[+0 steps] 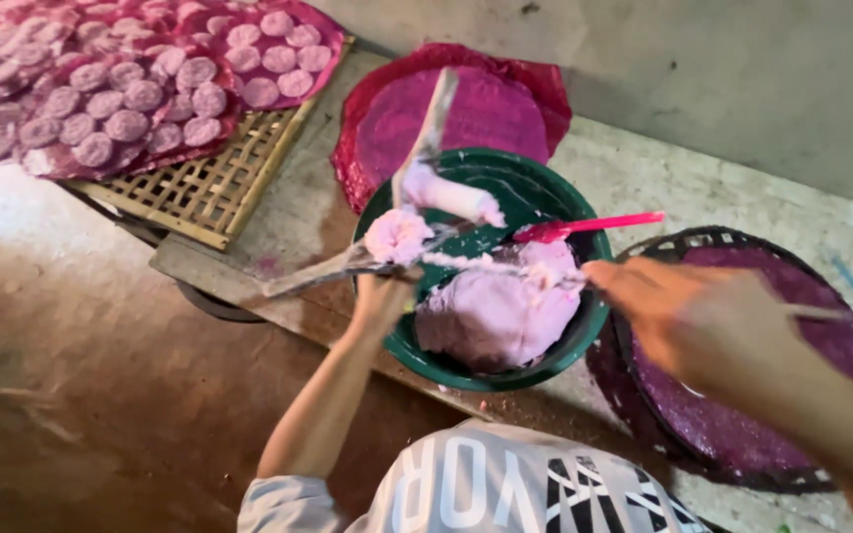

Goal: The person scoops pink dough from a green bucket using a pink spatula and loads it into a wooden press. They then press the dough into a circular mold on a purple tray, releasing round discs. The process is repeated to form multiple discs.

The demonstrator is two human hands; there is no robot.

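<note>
A green bowl (392, 341) holds a big mass of pale purple dough (496, 316). My left hand (379, 296) reaches up from below the bowl's left rim and grips a pair of long flat pale sticks (320, 271). A small dough ball (397, 235) and a roll of dough (451, 197) cling to them above the bowl. My right hand (688, 311), blurred, is at the bowl's right rim. It is closed on a thin stick (491, 265) smeared with dough that lies across the bowl. A pink spatula (589, 225) rests in the bowl.
A woven bamboo tray (209, 192) at upper left carries a red sheet with several flat purple discs (101, 99). A round red-lined tray (545, 89) lies behind the bowl, and a dark-rimmed one (821, 326) is under my right arm. All of these are on a low wooden board (288, 217).
</note>
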